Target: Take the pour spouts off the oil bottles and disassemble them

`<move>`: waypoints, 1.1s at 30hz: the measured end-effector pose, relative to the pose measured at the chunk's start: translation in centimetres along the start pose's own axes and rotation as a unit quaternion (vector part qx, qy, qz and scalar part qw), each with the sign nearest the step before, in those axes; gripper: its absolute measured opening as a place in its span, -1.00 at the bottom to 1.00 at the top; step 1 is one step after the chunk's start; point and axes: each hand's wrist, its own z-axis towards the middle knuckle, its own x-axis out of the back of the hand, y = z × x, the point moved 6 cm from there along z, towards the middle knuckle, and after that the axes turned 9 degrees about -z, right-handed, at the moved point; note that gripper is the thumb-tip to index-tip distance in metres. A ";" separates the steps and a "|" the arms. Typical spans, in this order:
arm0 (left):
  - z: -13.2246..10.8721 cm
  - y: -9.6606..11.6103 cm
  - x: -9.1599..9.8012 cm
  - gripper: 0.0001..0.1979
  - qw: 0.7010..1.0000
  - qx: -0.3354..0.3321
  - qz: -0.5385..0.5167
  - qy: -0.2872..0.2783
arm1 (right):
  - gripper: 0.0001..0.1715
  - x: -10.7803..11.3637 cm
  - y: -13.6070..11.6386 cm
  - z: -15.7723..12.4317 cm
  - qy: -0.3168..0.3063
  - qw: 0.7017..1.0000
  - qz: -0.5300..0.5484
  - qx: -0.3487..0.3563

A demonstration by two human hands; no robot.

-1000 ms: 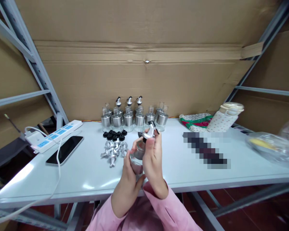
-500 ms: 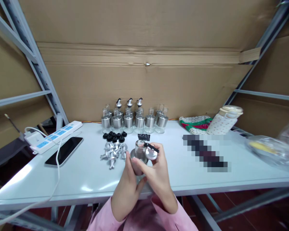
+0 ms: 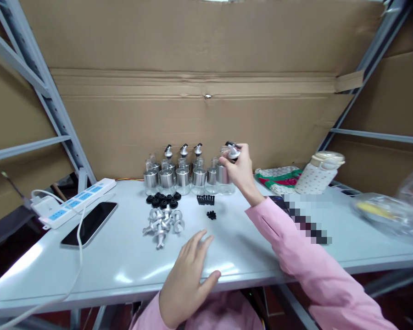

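Note:
My right hand point(image 3: 240, 167) reaches to the right end of the bottle rows, its fingers closed on a silver pourer spout point(image 3: 233, 152) with a black flap. Its thumb lies against the neck of a glass bottle with a steel sleeve point(image 3: 223, 174); whether it also grips this bottle, I cannot tell. My left hand point(image 3: 189, 275) hovers over the table's front edge, fingers spread, holding nothing. Ahead of it lie silver spouts point(image 3: 161, 224) in a pile, black stoppers point(image 3: 161, 200), a row of black flaps point(image 3: 205, 200) and small black pieces point(image 3: 211, 215).
Several sleeved bottles point(image 3: 182, 178) stand at the back, three of those behind with spouts fitted. On the left are a phone point(image 3: 89, 224), a power strip point(image 3: 79, 201) and a white cable. A white jug point(image 3: 318, 174), patterned cloth point(image 3: 278, 178) and plastic-wrapped item point(image 3: 378, 213) lie right.
My right hand has moved from the front up to the bottles, still with the spout. My left hand has let go of the bottle and opened. The small black pieces have come into view.

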 end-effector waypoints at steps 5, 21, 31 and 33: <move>0.0 0.1 -0.1 -0.44 1.000 0.003 -0.005 -0.016 | -0.66 -3.9 4.1 0.8 -0.023 0.999 -0.042 -0.008; -0.4 -1.7 0.4 -0.33 0.979 0.078 -0.166 0.092 | -0.72 -6.3 8.0 -0.4 0.023 0.998 -0.048 0.022; 0.2 -0.9 3.2 -0.53 0.962 -0.035 -0.060 0.264 | -0.85 -4.7 -3.0 -8.2 -0.126 0.964 -0.004 0.234; 0.6 -1.3 3.0 -0.45 0.968 -0.011 -0.041 0.248 | -0.81 -5.1 -3.7 -9.2 -0.179 0.963 0.032 0.197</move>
